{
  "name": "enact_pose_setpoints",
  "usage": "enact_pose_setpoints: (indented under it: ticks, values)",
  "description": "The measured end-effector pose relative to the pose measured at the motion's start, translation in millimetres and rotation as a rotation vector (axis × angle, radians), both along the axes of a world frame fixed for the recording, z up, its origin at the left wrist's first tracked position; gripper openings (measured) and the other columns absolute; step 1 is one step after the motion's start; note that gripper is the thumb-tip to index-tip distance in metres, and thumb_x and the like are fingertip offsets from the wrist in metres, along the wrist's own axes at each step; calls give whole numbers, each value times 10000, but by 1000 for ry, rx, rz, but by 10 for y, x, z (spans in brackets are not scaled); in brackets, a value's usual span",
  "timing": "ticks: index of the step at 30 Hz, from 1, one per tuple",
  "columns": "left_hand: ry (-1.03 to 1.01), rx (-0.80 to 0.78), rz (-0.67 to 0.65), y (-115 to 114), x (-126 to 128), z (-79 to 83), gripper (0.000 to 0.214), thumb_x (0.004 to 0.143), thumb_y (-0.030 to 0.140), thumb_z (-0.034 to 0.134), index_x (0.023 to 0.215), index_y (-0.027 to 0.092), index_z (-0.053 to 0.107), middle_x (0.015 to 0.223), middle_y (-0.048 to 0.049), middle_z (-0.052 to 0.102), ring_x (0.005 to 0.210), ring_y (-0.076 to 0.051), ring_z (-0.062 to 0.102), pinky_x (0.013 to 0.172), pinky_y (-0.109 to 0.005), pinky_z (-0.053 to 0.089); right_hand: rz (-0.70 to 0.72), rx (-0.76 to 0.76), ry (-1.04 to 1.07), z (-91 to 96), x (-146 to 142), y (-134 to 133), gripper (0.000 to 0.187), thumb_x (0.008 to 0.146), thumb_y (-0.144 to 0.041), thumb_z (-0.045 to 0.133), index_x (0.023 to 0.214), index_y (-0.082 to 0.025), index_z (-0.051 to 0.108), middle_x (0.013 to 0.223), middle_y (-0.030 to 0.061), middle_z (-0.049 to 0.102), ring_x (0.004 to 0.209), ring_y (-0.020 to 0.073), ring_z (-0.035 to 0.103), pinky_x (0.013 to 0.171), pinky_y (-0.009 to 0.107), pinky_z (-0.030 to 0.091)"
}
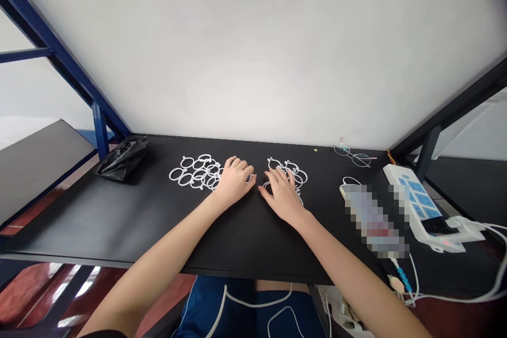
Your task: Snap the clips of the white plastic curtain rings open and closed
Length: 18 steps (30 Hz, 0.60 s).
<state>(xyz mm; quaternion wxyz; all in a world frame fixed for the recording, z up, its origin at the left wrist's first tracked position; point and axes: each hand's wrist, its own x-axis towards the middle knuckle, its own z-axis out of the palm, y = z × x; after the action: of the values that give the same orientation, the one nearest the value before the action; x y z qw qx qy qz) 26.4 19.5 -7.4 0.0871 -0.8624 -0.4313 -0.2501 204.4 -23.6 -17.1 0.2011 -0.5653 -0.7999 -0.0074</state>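
Two groups of thin white rings, each with a small tab or loop, lie on a black tabletop [158, 222]. My left hand [235, 178] is at the right side of the larger group of white rings [193, 171]. Its fingers are curled, and a bit of a white ring [249, 177] shows between thumb and fingertips. Over the smaller group of white rings [301, 176] rests my right hand [283, 194], palm down, thumb and fingers apart. It covers part of that group, so I cannot see what lies beneath the palm.
A crumpled black plastic bag [123, 158] lies at the left. Toward the right are eyeglasses [361, 160], a blurred-out phone [374, 216] with a cable, and a white power strip [415, 198] with plugs. A white wall [253, 53] rises behind the table.
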Motion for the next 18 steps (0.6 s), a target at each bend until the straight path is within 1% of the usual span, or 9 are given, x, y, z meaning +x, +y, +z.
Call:
enact_pose_setpoints:
  ticks: [3, 5, 7, 8, 10, 13, 16, 18]
  values:
    - [24, 3, 6, 5, -14, 18, 213, 930, 248, 467, 802, 185, 625, 795, -44, 603, 831, -200, 542, 1030, -420, 341, 21, -13, 12, 3, 6, 5, 374, 960, -351, 450, 1241, -127, 555, 1299, 156, 595, 1323, 338, 435, 1126, 567, 245]
    - [47, -14, 20, 11, -18, 19, 214, 936, 234, 459, 810, 175, 623, 806, -51, 608, 831, -202, 544, 1008, -418, 348, 30, 7, 4, -11, -5, 12, 372, 952, -361, 460, 1230, -137, 565, 1382, 180, 521, 1347, 346, 402, 1115, 571, 260]
    - [78, -39, 35, 18, -16, 15, 214, 944, 215, 445, 821, 169, 615, 813, -56, 609, 822, -204, 547, 932, -397, 380, 27, 28, -11, -34, -24, 26, 375, 946, -373, 466, 1224, -143, 571, 1458, 199, 429, 1381, 360, 346, 1104, 582, 269]
    - [95, -54, 42, 21, -12, 13, 212, 946, 206, 441, 825, 168, 611, 818, -57, 609, 819, -204, 549, 887, -383, 390, 19, 31, -18, -47, -33, 35, 384, 946, -378, 465, 1229, -141, 568, 1467, 205, 415, 1389, 368, 329, 1100, 589, 268]
    - [128, -85, 48, 24, -2, 10, 201, 946, 193, 442, 830, 167, 605, 834, -59, 610, 820, -205, 554, 816, -360, 390, 1, 20, -29, -72, -48, 55, 407, 947, -387, 460, 1247, -130, 555, 1438, 212, 451, 1379, 383, 337, 1095, 604, 260]
    - [156, -121, 48, 25, 8, 6, 188, 943, 185, 452, 830, 161, 600, 848, -66, 616, 827, -214, 557, 777, -354, 376, 2, 3, -13, -96, -53, 79, 412, 948, -380, 457, 1261, -127, 545, 1381, 194, 521, 1346, 390, 382, 1097, 615, 245]
    - [159, -143, 51, 29, 3, 2, 190, 947, 192, 453, 835, 157, 603, 847, -73, 621, 829, -224, 557, 751, -351, 363, 25, 0, 89, -87, -48, 82, 339, 941, -332, 472, 1218, -161, 567, 1314, 145, 586, 1300, 350, 445, 1109, 594, 242]
    - [160, -147, 48, 35, -7, -3, 198, 949, 199, 455, 831, 160, 610, 834, -68, 621, 827, -221, 557, 744, -346, 358, 36, -3, 182, -68, -50, 76, 269, 928, -285, 491, 1154, -179, 592, 1210, 112, 647, 1242, 308, 502, 1116, 566, 249]
